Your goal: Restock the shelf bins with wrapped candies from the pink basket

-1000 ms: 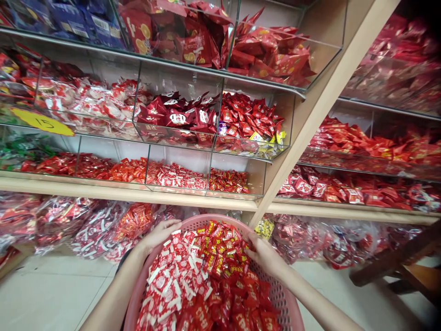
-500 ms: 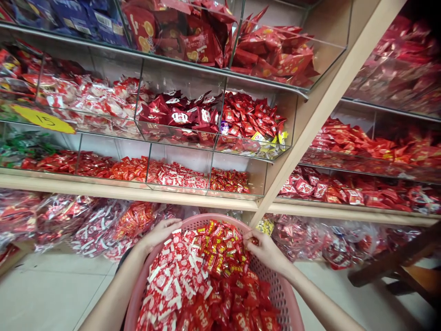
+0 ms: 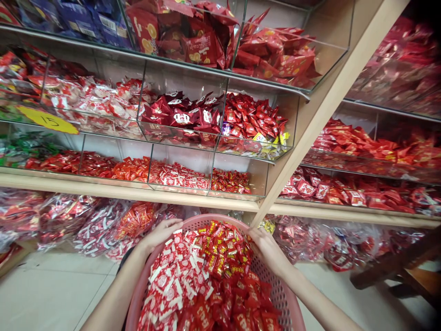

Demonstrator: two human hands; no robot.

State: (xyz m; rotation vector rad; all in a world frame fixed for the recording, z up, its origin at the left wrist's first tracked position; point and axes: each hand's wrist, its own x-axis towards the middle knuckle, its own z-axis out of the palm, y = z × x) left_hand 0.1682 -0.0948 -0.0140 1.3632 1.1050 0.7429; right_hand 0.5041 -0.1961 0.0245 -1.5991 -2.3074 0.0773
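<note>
A pink perforated plastic basket (image 3: 291,294) sits low in front of me, tilted towards me. White-and-red wrapped candies (image 3: 177,280) fill its left side. Small red-and-gold candies (image 3: 229,248) lie at the far right, and larger red packets (image 3: 237,303) are heaped nearest me. My left hand (image 3: 161,235) is closed over the upper left rim, its fingers pointing inward. On the upper right rim, my right hand (image 3: 265,246) grips the edge; its thumb and some fingertips are hidden.
Wooden shelves (image 3: 327,96) with clear bins of wrapped sweets rise ahead. A yellow tag (image 3: 48,119) reads 15. Bagged candies (image 3: 99,227) lie beneath the lowest shelf. At the right, dark wooden legs (image 3: 389,262) stand on the tiled floor (image 3: 58,289).
My right hand has turned over, from bent fingers around a small dark-red thing to a hold on the rim; that thing is out of sight. My left hand stays put.
</note>
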